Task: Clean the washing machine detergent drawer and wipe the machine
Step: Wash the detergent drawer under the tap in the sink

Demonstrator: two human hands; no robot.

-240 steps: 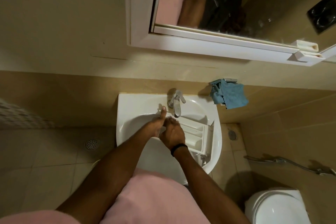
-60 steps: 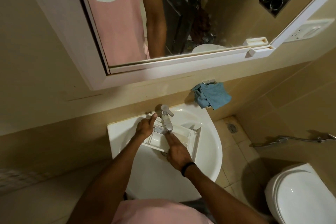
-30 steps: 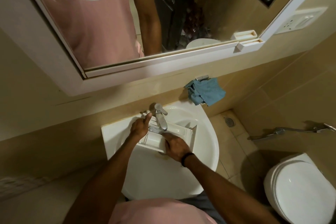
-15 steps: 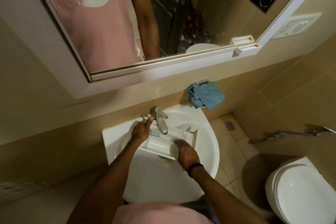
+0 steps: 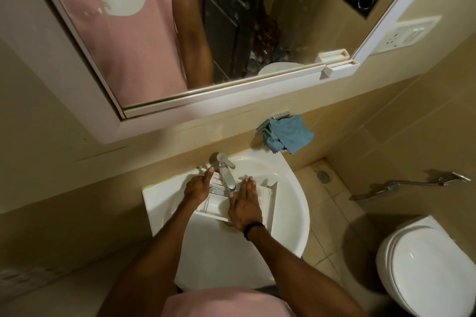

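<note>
Over a white ceramic sink, the left hand is holding one end of the white plastic detergent drawer, grip curled on its rim, as the drawer is lying in the basin under a chrome tap. The right hand, grip spread flat, is covering the compartments, hiding their contents. A crumpled blue cloth is hanging on the wall beyond.

Beige tiled walls and a pale tiled floor enclose a dim, warmly lit bathroom. A white-framed mirror hangs above a white sink. At the right stands a white toilet, below a chrome spray hose.
</note>
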